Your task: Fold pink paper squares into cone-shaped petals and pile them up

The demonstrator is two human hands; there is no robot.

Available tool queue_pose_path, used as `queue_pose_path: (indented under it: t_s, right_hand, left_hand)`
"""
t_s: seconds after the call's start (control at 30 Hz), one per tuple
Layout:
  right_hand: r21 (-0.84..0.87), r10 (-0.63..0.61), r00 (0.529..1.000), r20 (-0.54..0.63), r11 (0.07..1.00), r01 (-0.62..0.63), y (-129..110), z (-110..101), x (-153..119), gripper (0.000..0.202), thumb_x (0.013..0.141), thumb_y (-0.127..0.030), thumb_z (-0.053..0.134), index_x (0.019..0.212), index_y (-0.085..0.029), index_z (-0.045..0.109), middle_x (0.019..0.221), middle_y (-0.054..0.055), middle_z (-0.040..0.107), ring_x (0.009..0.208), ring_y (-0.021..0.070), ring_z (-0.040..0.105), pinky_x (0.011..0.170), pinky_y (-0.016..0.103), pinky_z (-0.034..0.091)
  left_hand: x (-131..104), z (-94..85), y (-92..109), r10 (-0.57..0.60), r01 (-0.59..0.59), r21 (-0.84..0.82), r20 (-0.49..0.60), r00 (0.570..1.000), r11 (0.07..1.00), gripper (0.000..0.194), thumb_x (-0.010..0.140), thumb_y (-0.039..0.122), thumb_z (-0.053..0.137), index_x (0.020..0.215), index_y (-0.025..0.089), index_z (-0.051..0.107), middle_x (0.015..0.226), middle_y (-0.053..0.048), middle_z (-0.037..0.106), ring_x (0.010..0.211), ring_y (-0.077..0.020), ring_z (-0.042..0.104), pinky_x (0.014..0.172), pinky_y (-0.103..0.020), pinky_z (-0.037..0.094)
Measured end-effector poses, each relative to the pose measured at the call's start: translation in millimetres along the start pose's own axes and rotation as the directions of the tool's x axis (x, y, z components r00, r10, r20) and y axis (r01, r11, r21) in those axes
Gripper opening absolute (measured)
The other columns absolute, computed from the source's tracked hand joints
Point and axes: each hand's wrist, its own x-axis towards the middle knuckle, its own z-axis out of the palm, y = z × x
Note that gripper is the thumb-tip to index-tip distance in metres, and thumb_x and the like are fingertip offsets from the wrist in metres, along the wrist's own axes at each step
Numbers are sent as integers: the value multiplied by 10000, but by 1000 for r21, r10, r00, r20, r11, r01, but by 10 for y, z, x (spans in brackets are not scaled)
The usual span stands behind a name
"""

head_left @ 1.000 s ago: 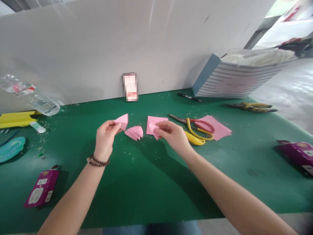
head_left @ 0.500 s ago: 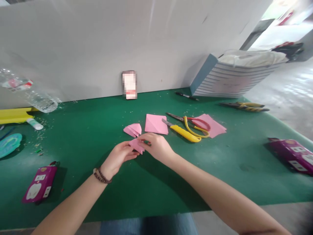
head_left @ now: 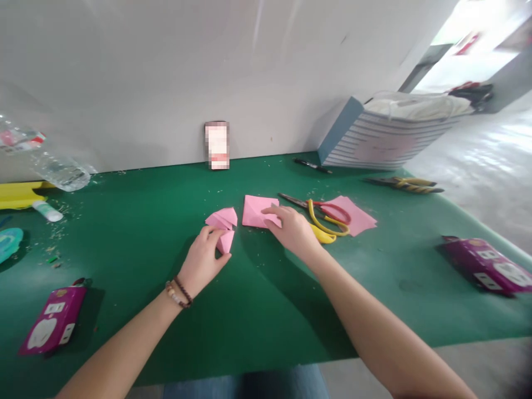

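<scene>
My left hand (head_left: 203, 255) has a small folded piece of pink paper (head_left: 225, 242) between thumb and fingers, low over the table. Just beyond it lie other folded pink paper pieces (head_left: 222, 218), touching or nearly touching it. My right hand (head_left: 293, 227) reaches over a square pink paper stack (head_left: 254, 211), thumb and forefinger apart at its right side; whether the fingertips touch it I cannot tell. Partly under that hand is a yellow-handled utility knife (head_left: 324, 235). Scissors (head_left: 328, 213) with red and yellow handles lie right of it, over more pink paper sheets (head_left: 359, 217).
A phone (head_left: 217, 145) leans on the wall behind the green table (head_left: 166, 332). Pliers (head_left: 405, 184), a pen (head_left: 312, 165) and a striped paper bag (head_left: 386, 136) stand or lie back right. Purple packs (head_left: 54, 318) flank both sides. A plastic bottle (head_left: 62, 169) and glue stick (head_left: 47, 210) are left.
My right hand has let go of the folded piece and moved right, onto the square paper stack. The left hand has turned palm down, bringing its piece beside the other folded ones.
</scene>
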Motion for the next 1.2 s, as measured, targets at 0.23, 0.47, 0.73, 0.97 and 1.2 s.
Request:
queue_pose_path:
  t_s: [0.23, 0.47, 0.73, 0.97, 1.2]
  right_hand:
    - [-86, -102, 983, 151, 990, 116, 246, 27, 55, 332, 773, -217, 740, 1102, -228, 699, 1185, 77, 711, 1192, 293, 615, 1119, 533, 361]
    - [-83, -107, 983, 149, 989, 120, 193, -37, 51, 216, 922, -178, 520, 950, -222, 729, 1013, 52, 762, 1015, 238, 691, 1084, 492, 384]
    - [3, 78, 996, 32, 997, -78, 196, 15, 40, 141, 835, -225, 621, 817, -247, 760, 837, 30, 770, 794, 242, 712, 832, 392, 538]
    - [165, 202, 979, -40, 967, -193, 151, 47, 54, 215, 761, -169, 620, 912, -241, 754, 832, 12, 767, 783, 211, 719, 749, 337, 552]
    - [320, 230, 968, -104, 929, -186, 34, 21, 47, 119, 762, -321, 686, 749, -212, 733, 808, 43, 766, 846, 253, 722, 779, 395, 562]
  left_hand:
    - [191, -120, -131, 51, -49, -48, 42, 998, 998, 477, 754, 79, 666, 1204, 225, 600, 1161, -78, 584, 984, -227, 638, 860, -402, 567]
    - [113, -239, -57, 3, -5, -20, -84, 996, 1000, 401, 779, 213, 714, 1164, 208, 605, 1210, -103, 579, 1082, -271, 591, 877, -432, 544]
    - [-141, -208, 330, 176, -182, -3, -232, 957, 983, 256, 874, 185, 599, 1124, 239, 592, 1184, -73, 611, 1132, -247, 562, 1006, -453, 469]
    - [-188, -97, 351, 151, -187, -83, -325, 934, 979, 135, 888, 184, 579, 1002, 244, 617, 1092, -54, 633, 1081, -224, 589, 979, -422, 489]
    - [-207, -67, 338, 137, -179, -87, -357, 924, 980, 249, 884, 180, 599, 1124, 244, 587, 1146, -72, 619, 1118, -226, 574, 994, -415, 482]
